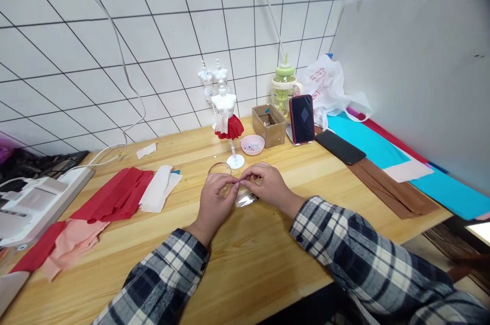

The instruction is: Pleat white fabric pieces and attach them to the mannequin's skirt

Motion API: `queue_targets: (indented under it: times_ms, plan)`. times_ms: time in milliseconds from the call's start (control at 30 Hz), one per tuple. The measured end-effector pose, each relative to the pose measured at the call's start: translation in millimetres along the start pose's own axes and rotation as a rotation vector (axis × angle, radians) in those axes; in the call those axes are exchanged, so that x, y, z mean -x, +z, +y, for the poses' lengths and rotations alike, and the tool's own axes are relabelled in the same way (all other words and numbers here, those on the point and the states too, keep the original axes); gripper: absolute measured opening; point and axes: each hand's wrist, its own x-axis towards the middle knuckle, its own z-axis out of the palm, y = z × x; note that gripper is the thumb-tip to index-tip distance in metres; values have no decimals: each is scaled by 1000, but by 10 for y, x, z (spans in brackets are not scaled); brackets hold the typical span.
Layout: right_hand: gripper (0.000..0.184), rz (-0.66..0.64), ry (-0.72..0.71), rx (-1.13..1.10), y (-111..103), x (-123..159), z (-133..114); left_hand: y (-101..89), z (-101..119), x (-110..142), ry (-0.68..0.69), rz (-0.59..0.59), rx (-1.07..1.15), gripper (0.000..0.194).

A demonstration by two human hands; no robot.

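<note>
My left hand (pixel 218 195) and my right hand (pixel 270 182) meet over the middle of the table, thumbs and fingertips pinched together. Whatever lies between the fingertips is too small to make out. Just beneath them is a shiny, silvery object (pixel 245 199), partly covered by my hands, its kind unclear. A thin copper-coloured ring (pixel 220 164) shows beyond my left hand. Behind my hands stands a small white doll dress form (pixel 224 103) on a round base, wearing a red pleated skirt (pixel 229 127) with a pale strip hanging at its front. Beside it sits a pink bowl (pixel 252 138) of small beads.
A cardboard box (pixel 277 133), a propped phone (pixel 301 118) and a green-lidded bottle (pixel 284 80) stand at the back. Red paper (pixel 115 195) and white paper (pixel 158 190) lie left; a black phone (pixel 340 146), brown sheets (pixel 390 190) and blue sheets (pixel 367 136) lie right.
</note>
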Motion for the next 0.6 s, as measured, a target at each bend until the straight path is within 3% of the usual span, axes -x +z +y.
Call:
queue_targets:
  times_ms: [267,333,467,600]
  plan:
    - [4,-59,-156,180,-80,28,-19,18,18,3,1,-18,-40,15]
    - [5,-52,-130,165,-114,15,-20,23,-6,1,-26,-40,-38,16]
    - [7,-3,-25,71,-194,-10,54,35,-84,-8,-122,-115,-33,39]
    - [10,-162,89,-29,-236,16,207,52,-111,-3,-182,-293,-121,26]
